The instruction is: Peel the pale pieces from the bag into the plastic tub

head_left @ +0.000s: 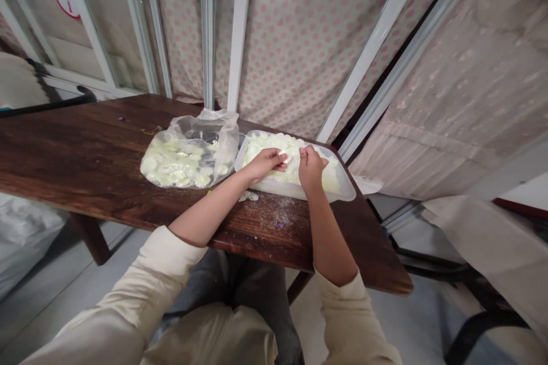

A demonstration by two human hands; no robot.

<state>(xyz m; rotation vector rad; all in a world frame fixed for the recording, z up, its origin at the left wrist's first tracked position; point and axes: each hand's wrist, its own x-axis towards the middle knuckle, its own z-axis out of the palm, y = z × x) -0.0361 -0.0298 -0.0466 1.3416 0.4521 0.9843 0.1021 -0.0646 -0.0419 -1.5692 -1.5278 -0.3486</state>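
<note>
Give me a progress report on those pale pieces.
Done: the plastic tray holds a heap of pale pieces. In hand: the left hand and right hand are both on that heap. Left: the clear plastic bag holds more pieces, and crumbs lie on the wooden table.

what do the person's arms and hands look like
The person wears a cream long-sleeved top, with the left sleeve and right sleeve pushed back to around the elbows. The left hand and right hand are bare, with no gloves, and no watch shows.
</note>
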